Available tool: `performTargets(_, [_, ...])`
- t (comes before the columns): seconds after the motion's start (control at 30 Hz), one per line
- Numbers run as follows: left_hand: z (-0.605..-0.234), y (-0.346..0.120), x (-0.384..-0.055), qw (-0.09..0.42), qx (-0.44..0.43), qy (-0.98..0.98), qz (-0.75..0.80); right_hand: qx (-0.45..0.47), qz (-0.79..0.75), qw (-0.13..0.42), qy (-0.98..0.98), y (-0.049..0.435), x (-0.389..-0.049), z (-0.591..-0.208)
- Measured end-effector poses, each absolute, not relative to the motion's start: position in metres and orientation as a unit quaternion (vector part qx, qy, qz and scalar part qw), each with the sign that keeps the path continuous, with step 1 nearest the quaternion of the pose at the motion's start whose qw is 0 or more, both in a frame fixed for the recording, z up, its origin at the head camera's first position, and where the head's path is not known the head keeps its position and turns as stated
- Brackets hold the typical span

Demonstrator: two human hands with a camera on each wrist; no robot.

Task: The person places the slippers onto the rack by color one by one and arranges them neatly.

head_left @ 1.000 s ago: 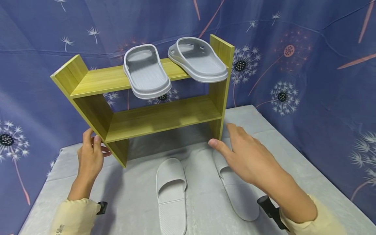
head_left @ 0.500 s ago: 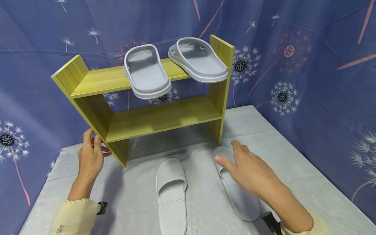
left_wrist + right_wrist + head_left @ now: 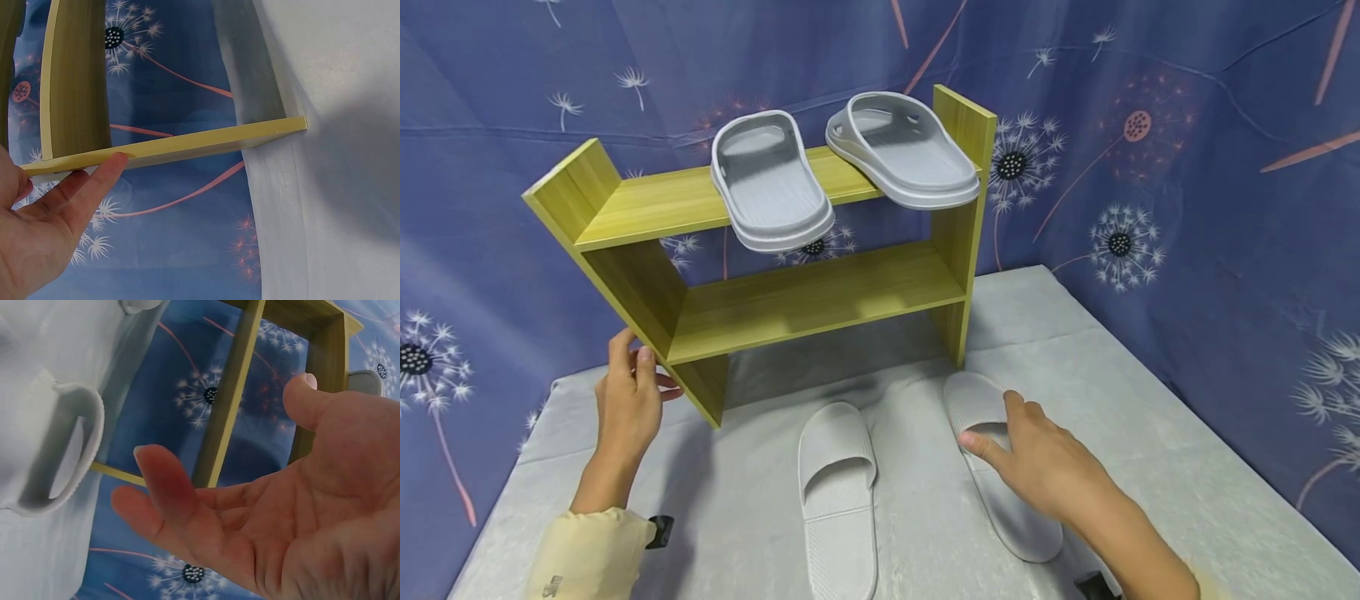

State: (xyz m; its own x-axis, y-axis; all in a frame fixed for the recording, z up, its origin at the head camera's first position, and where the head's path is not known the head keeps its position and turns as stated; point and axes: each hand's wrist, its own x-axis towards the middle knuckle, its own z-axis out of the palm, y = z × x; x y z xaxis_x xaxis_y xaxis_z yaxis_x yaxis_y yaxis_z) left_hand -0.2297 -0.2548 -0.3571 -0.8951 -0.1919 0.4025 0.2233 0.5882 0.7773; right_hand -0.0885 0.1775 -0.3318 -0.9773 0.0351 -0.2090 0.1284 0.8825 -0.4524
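One grey slide (image 3: 997, 503) lies on the cloth (image 3: 925, 550) beneath the right hand (image 3: 1054, 465), whose thumb and fingers stand apart (the left hand (image 3: 628, 408) touches the rack (image 3: 820, 293) with loosely extended fingers), apparently mid-reach, where the next move probably calls for gripping the strap (image 3: 972, 404).

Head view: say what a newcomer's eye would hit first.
Probably the yellow-green rack, standing before the blue dandelion-print cloth, with two gray clogs on its top board, jutting past its front edge. Next, the two slide slippers on the pale covering in front. The left hand touches the rack's left side; the right hand hovers over the right slipper.
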Motion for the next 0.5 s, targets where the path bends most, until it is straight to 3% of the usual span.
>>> performTargets(0.5, [-0.356,-0.254,-0.229,0.233,-0.006,-0.864,-0.447,0.055,-0.221,0.104,0.968,0.186,-0.086,-0.355])
